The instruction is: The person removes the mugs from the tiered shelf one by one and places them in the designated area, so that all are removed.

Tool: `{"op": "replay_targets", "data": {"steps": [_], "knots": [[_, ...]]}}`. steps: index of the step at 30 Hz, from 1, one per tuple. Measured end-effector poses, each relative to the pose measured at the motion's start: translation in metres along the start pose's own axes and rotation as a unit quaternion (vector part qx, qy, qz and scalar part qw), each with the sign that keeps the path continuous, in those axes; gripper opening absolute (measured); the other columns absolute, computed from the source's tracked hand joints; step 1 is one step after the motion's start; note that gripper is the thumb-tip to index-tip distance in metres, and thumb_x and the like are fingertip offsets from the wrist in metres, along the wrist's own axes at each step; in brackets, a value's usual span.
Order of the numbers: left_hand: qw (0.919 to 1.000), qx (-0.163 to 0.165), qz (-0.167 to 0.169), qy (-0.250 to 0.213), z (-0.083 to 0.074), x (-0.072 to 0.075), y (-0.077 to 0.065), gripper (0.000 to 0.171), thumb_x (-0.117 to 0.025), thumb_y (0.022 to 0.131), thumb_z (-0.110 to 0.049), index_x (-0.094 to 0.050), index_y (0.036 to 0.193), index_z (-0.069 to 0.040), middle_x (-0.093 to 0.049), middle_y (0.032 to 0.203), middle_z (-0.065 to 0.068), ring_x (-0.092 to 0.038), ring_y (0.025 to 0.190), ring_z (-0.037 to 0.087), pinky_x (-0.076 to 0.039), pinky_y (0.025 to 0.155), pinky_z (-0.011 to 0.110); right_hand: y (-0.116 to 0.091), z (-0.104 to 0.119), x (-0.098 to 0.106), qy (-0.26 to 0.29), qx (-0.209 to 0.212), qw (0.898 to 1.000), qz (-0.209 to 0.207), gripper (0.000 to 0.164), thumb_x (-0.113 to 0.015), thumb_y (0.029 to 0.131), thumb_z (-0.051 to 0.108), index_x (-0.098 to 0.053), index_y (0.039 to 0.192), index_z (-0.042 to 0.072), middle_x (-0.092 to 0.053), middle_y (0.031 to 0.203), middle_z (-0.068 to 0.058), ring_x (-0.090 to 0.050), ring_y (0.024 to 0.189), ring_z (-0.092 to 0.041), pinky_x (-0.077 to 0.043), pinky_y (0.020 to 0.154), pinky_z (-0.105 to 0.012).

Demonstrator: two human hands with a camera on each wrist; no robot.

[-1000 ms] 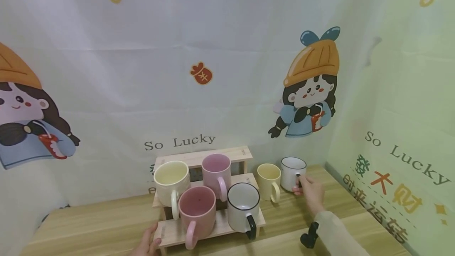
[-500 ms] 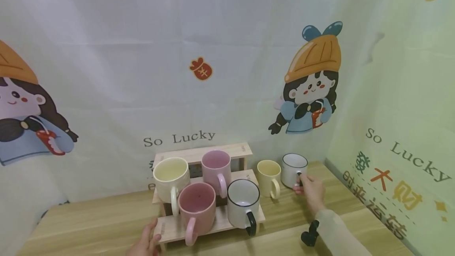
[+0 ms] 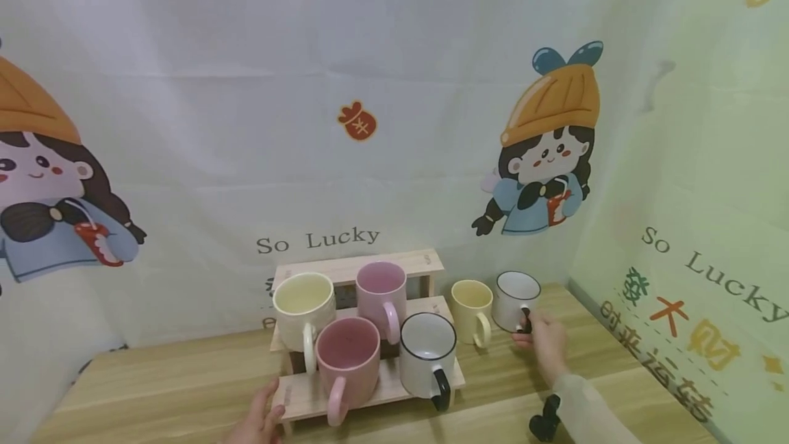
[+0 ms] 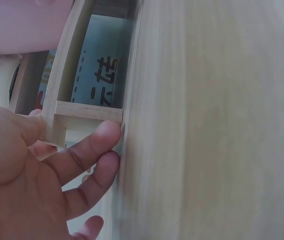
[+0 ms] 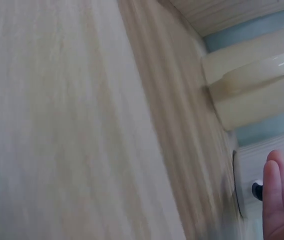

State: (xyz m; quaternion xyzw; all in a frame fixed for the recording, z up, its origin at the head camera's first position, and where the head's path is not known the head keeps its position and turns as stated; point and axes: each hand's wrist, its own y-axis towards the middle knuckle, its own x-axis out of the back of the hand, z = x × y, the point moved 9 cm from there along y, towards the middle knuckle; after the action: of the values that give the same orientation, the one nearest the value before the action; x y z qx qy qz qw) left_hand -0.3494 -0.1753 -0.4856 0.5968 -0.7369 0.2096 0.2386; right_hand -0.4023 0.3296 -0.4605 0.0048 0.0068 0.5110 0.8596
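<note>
At the right back of the table, my right hand (image 3: 545,344) pinches the black handle (image 3: 525,321) of a white mug (image 3: 514,303) with a dark rim. The mug stands upright beside a small yellow mug (image 3: 471,307). My left hand (image 4: 46,175) holds the left end of a stepped wooden stand (image 4: 89,110), its thumb and fingers about the lower board's end. Two mugs, one cream (image 3: 302,317) and one lilac (image 3: 377,293), stand on the middle step. A pink mug (image 3: 354,368) and another white mug (image 3: 425,368) with a black handle occupy the lowest step.
The stand's top step (image 3: 360,264) rises at the back, close to a printed cloth backdrop (image 3: 419,156). Another cloth side (image 3: 696,190) borders the table on the right. Bare wood tabletop (image 3: 166,375) shows left of the stand. A black wrist device (image 3: 545,420) is by the right sleeve.
The head view has shifted slightly. The right hand stays at the white mug, whose black handle shows a little more now. The left hand keeps its place at the stand's end.
</note>
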Motion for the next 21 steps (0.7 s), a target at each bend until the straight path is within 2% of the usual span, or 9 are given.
{"op": "replay_targets", "data": {"steps": [4, 9, 12, 14, 17, 21], "knots": [[0.9998, 0.015, -0.01, -0.008, -0.001, -0.002, -0.002, 0.073, -0.041, 0.097, -0.05, -0.017, 0.146, -0.001, -0.056, 0.059, 0.004, -0.054, 0.053, 0.016, -0.042, 0.05, 0.028, -0.002, -0.001, 0.007, 0.02, -0.013, 1.0, -0.011, 0.041, -0.037, 0.095, 0.014, -0.048, 0.115, -0.02, -0.064, 0.075, -0.012, -0.066, 0.052, -0.009, -0.055, 0.056, -0.024], [0.9991, 0.024, -0.033, 0.012, -0.002, 0.0, -0.005, 0.086, -0.031, 0.09, -0.067, -0.02, 0.146, -0.003, -0.056, 0.056, 0.002, -0.052, 0.05, 0.015, -0.039, 0.051, 0.029, -0.004, 0.004, 0.01, 0.008, -0.014, 1.0, -0.022, 0.043, -0.038, 0.095, 0.017, -0.047, 0.118, -0.018, -0.061, 0.095, -0.029, -0.066, 0.052, -0.012, -0.056, 0.055, -0.028], [0.9982, 0.028, -0.042, 0.031, -0.002, 0.002, -0.008, 0.092, -0.026, 0.085, -0.074, -0.021, 0.146, -0.005, -0.056, 0.056, 0.0, -0.051, 0.049, 0.015, -0.038, 0.052, 0.029, -0.005, 0.006, 0.01, -0.012, -0.014, 1.0, -0.024, 0.042, -0.04, 0.094, 0.018, -0.051, 0.116, -0.016, -0.062, 0.102, -0.03, -0.066, 0.051, -0.013, -0.056, 0.054, -0.03], [0.9979, 0.033, -0.042, 0.037, -0.003, 0.002, -0.007, 0.086, -0.028, 0.089, -0.069, -0.021, 0.147, -0.006, -0.056, 0.056, 0.0, -0.05, 0.05, 0.015, -0.038, 0.053, 0.029, -0.006, 0.01, 0.01, -0.02, -0.014, 0.999, -0.021, 0.042, -0.04, 0.094, 0.018, -0.052, 0.117, -0.015, -0.062, 0.104, -0.03, -0.067, 0.052, -0.014, -0.056, 0.054, -0.03], [0.9977, 0.042, -0.04, 0.036, -0.004, 0.003, -0.008, 0.068, -0.036, 0.098, -0.052, -0.021, 0.147, -0.007, -0.056, 0.057, 0.0, -0.049, 0.05, 0.015, -0.037, 0.053, 0.029, -0.006, 0.015, 0.014, -0.031, -0.008, 0.999, -0.022, 0.042, -0.04, 0.095, 0.017, -0.054, 0.119, -0.015, -0.063, 0.104, -0.025, -0.066, 0.053, -0.013, -0.056, 0.055, -0.03], [0.9979, 0.042, -0.04, 0.029, -0.004, 0.003, -0.008, 0.06, -0.04, 0.101, -0.04, -0.021, 0.147, -0.007, -0.056, 0.057, 0.001, -0.05, 0.05, 0.015, -0.038, 0.052, 0.029, -0.008, 0.022, 0.02, -0.04, 0.008, 0.999, -0.035, 0.043, -0.038, 0.095, 0.016, -0.054, 0.121, -0.014, -0.059, 0.115, -0.028, -0.065, 0.052, -0.008, -0.055, 0.055, -0.027]]}}
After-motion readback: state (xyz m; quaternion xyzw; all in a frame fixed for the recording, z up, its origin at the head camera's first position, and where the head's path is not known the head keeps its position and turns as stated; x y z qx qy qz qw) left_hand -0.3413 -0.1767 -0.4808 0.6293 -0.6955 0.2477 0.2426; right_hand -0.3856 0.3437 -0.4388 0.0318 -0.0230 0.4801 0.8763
